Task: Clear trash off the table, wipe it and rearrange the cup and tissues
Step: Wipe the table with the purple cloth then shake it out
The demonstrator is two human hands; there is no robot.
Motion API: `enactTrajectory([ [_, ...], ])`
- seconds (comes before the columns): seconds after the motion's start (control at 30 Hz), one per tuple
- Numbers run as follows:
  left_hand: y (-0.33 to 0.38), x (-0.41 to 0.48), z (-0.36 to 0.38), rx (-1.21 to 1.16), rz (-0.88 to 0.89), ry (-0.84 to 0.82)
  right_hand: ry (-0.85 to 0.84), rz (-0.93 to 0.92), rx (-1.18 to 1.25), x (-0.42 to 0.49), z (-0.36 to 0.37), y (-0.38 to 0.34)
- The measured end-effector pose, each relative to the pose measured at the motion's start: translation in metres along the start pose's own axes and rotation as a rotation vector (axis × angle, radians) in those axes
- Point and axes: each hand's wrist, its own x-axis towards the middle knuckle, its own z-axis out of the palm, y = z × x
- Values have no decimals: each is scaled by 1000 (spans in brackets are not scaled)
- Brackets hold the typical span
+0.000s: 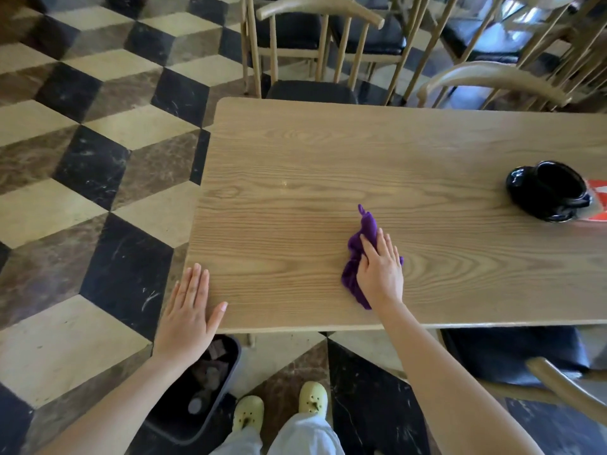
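The purple cloth (359, 257) lies bunched on the bench (295, 159), near my edge and about midway along the part I can see. Its long axis runs from a thin twisted tip pointing away from me, toward the far side, down to a wider ragged end pointing back at my edge, leaning slightly left as it comes near. My right hand (381, 270) lies palm down on top of its right half, forearm reaching in from the lower right, wrist straight. The fingers (382, 244) are stretched out flat and close together, aimed away from me along the cloth, pressing it to the wood rather than curling round it; the thumb lies across the cloth's middle.

My left hand (189, 310) hovers or rests, I cannot tell which, at the near left corner of the bench, palm down, fingers spread loosely and holding nothing, thumb out over the wood, the rest of the hand hanging past the corner above the floor.

Well off to the right, the black cup (555, 188) sits on its black saucer, handle toward my side, and just behind it at the frame's edge shows a red and white packet (597, 200), likely the tissues. Below my left wrist a dark bin (226, 389) stands on the chequered floor beside my pale yellow shoes (312, 397), with some scraps inside
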Motion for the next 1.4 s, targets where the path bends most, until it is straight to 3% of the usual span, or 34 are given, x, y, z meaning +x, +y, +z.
enactTrajectory([
  [0.17, 2, 0, -2, 3, -12, -11, 37, 69, 32, 10, -18, 36],
  [0.4, 5, 0, 0, 4, -20, 8, 79, 335, 31, 26, -81, 158],
  [0.63, 9, 0, -6, -2, -9, 12, 159, 326, 170, 19, -78, 167],
  [0.83, 8, 0, -1, 21, -25, 23, 186, 274, 205, -21, -56, 128],
  [1.17, 3, -1, 2, 12, -27, 17, 118, 71, 245, -69, 14, -28],
  [1.4, 2, 0, 4, 10, -5, 32, 56, -32, 258, -77, 40, -97],
])
